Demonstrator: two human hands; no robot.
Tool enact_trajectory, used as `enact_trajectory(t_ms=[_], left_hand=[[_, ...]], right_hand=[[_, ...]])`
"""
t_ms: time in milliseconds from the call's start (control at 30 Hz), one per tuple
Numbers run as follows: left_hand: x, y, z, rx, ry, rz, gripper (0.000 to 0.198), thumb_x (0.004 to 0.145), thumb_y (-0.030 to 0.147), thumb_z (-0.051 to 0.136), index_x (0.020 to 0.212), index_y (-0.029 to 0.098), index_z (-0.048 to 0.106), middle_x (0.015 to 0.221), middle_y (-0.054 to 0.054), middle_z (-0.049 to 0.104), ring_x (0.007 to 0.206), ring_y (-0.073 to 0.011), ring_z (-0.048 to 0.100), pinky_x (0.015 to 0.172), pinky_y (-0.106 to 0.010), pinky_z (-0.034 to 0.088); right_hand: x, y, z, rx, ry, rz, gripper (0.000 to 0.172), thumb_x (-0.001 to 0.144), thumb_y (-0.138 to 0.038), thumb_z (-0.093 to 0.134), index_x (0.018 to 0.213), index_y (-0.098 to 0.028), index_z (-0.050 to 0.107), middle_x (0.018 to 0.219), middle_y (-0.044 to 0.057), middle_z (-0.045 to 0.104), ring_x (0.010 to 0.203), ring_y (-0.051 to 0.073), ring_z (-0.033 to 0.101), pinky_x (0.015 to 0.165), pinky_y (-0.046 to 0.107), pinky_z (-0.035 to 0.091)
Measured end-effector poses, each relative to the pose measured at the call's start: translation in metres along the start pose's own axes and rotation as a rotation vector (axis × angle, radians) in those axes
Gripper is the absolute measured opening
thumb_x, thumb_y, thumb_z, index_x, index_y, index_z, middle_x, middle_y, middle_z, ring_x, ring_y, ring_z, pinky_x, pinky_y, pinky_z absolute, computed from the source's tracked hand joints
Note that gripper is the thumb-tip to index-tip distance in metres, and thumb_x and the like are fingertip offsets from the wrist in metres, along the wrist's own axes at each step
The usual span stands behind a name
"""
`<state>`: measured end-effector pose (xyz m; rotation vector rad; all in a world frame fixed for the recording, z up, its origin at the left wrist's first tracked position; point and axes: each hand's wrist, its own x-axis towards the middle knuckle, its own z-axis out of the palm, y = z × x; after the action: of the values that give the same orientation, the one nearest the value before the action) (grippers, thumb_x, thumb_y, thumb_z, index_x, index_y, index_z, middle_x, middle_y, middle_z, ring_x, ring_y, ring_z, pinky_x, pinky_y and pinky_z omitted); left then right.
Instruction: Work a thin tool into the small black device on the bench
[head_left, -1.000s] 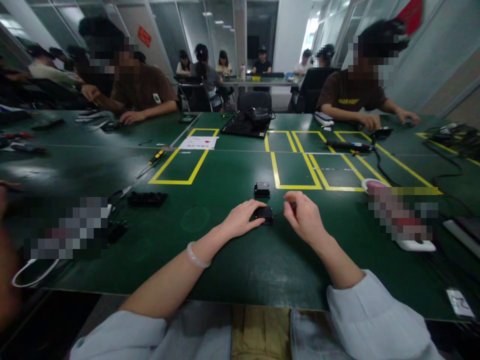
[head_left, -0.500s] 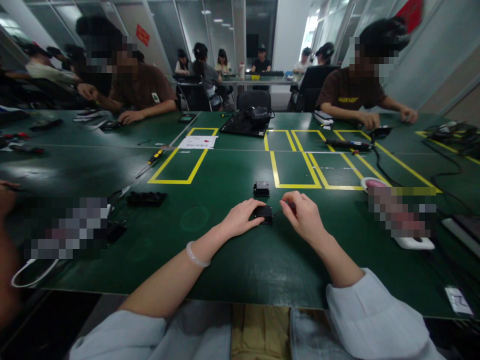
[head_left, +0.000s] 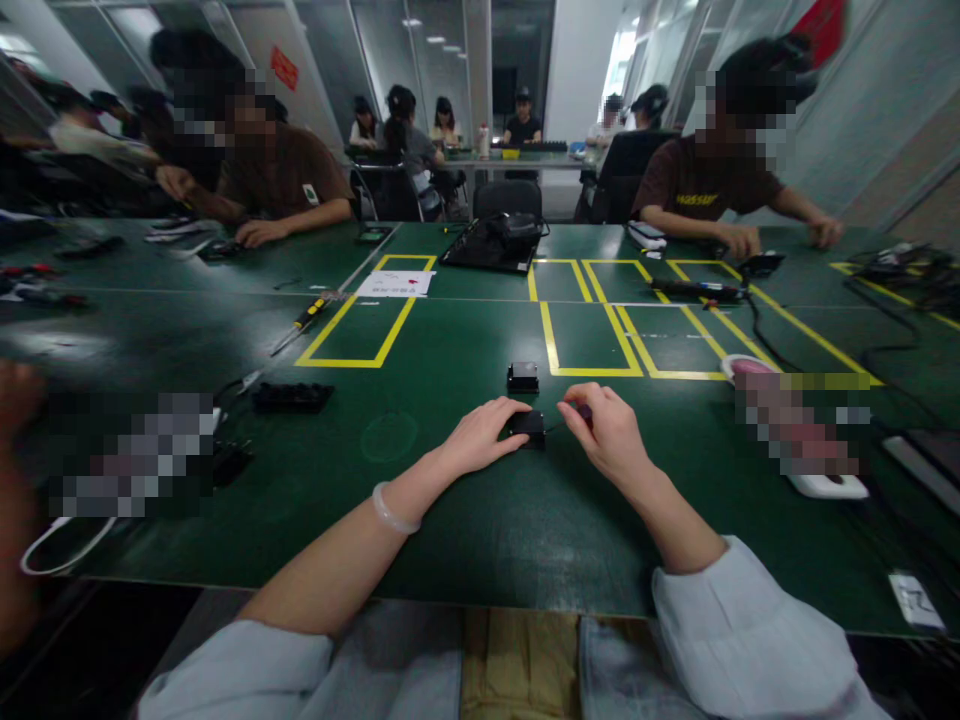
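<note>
Head view: left hand (head_left: pixel 480 436) on black box (head_left: pixel 530 427), right hand (head_left: pixel 609 436) with tool (head_left: pixel 583 411)

**No lettering sharp enough to read**

A red sign (head_left: pixel 283 68) on the wall at upper left carries pale marks, too small to make out. The white sheet (head_left: pixel 396 284) on the table above centre bears red print, blurred. Yellow lettering (head_left: pixel 691 200) crosses a brown shirt at upper right, illegible. A white label (head_left: pixel 916 600) at lower right shows black strokes that cannot be read.
</note>
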<state>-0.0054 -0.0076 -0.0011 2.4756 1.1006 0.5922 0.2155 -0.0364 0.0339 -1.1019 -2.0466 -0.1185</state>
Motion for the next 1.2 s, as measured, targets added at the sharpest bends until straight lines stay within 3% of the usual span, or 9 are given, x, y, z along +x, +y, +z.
enact_trajectory(t_ms=[333,600,900,1200], left_hand=[[0.0002,0.0023,-0.0016,0.009,-0.002,-0.008,0.037,0.089,0.036,0.056,0.123,0.024,0.050,0.115,-0.007,0.058,0.104,-0.0241,0.058,0.090,-0.039,0.048],[0.0003,0.0010,-0.0011,0.007,-0.001,0.002,0.036,0.090,0.036,0.056,0.124,0.024,0.050,0.114,-0.006,0.059,0.103,-0.0237,0.058,0.090,-0.039,0.048],[0.0009,0.0026,-0.0019,-0.002,-0.007,-0.001,0.036,0.091,0.037,0.055,0.123,0.023,0.050,0.115,-0.007,0.058,0.103,-0.0238,0.058,0.089,-0.039,0.048],[0.0007,0.0017,-0.0009,0.013,-0.004,-0.001,0.036,0.090,0.035,0.056,0.123,0.024,0.050,0.115,-0.007,0.059,0.103,-0.0239,0.058,0.091,-0.040,0.048]], right_hand=[[0.0012,0.0005,0.0000,-0.032,0.032,-0.014,0.011,0.091,-0.020,0.043,0.100,-0.021,0.051,0.074,0.002,0.060,0.064,0.017,0.054,0.067,0.031,0.044],[0.0013,0.0005,-0.0019,-0.036,-0.017,-0.003,0.011,0.094,-0.030,0.047,0.092,-0.021,0.052,0.072,0.002,0.060,0.062,0.016,0.051,0.066,0.030,0.042],[0.0009,0.0009,0.0003,0.000,0.011,0.020,0.013,0.092,-0.021,0.042,0.100,-0.020,0.052,0.076,0.003,0.060,0.067,0.017,0.055,0.067,0.030,0.044],[0.0008,0.0000,-0.0017,-0.009,-0.024,0.017,0.012,0.093,-0.030,0.046,0.094,-0.020,0.053,0.072,0.002,0.059,0.063,0.017,0.052,0.067,0.030,0.042]])
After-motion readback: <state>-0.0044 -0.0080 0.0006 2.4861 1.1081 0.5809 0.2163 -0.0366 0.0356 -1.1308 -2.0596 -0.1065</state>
